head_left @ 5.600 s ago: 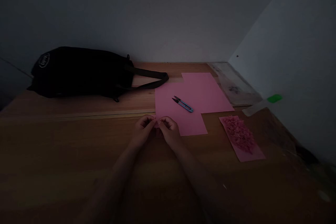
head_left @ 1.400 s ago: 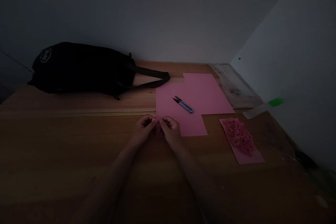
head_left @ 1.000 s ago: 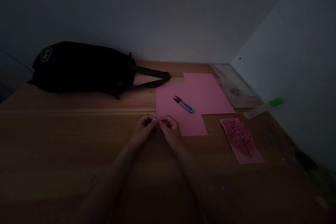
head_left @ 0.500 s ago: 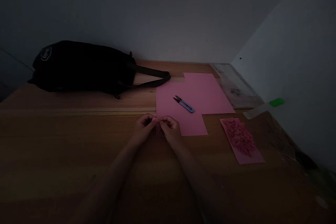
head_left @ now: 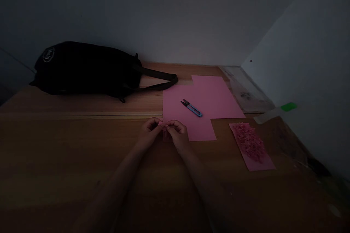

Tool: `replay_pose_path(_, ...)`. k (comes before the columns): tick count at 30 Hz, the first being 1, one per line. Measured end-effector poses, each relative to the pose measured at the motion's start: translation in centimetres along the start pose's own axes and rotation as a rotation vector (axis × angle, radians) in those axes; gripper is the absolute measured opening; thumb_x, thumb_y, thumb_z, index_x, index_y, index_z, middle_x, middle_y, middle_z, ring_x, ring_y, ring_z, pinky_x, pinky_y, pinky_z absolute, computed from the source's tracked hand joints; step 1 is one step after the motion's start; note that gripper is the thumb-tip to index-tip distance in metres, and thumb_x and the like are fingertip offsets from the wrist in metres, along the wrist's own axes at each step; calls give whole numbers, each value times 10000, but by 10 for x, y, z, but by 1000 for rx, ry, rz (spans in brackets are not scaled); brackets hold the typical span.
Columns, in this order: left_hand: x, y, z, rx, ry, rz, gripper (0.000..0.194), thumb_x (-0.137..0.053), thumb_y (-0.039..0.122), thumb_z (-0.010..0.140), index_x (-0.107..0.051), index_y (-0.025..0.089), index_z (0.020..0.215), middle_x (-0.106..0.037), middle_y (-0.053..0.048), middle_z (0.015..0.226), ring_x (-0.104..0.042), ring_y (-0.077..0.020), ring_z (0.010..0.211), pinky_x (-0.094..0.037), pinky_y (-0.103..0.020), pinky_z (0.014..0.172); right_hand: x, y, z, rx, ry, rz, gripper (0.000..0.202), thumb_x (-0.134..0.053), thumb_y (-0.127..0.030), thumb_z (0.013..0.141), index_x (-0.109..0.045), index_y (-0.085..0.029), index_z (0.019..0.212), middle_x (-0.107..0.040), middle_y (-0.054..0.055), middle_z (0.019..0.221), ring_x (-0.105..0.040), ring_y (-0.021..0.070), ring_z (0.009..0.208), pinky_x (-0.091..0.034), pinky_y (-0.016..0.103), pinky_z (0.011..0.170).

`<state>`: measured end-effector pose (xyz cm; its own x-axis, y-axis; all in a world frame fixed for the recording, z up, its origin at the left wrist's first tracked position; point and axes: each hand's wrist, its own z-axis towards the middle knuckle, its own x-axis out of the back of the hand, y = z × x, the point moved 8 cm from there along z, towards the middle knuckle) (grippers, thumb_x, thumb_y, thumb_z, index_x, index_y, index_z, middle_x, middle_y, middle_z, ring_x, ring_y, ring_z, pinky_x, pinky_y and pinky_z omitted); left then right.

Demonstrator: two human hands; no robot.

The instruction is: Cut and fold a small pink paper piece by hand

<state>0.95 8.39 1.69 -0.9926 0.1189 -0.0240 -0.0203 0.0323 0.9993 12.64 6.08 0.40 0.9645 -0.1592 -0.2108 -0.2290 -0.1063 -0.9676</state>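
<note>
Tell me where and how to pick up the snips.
Best pinch the snips across the blue handle, near its bent end, probably coming from above and the near right with the right hand. They lie flat on the pink paper, bend toward that side, with the dark, parted blades pointing away and left.

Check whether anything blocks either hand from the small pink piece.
Nothing visible does: the left hand and right hand both pinch the small pink piece. The blue-handled snips lie beyond, on flat pink paper.
</note>
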Motion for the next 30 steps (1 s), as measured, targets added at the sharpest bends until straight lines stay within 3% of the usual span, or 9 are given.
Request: replay_pose_path(30, 0, -2, 1, -6, -11, 31, 157, -642, 297, 664, -570, 160, 632, -560, 15, 628, -508, -109, 620, -406, -224, 615, -2, 1, 0, 9, -28, 14, 189, -593, -371, 678, -533, -195, 645, -499, -63, 437, -457, 76, 370, -379, 186, 363)
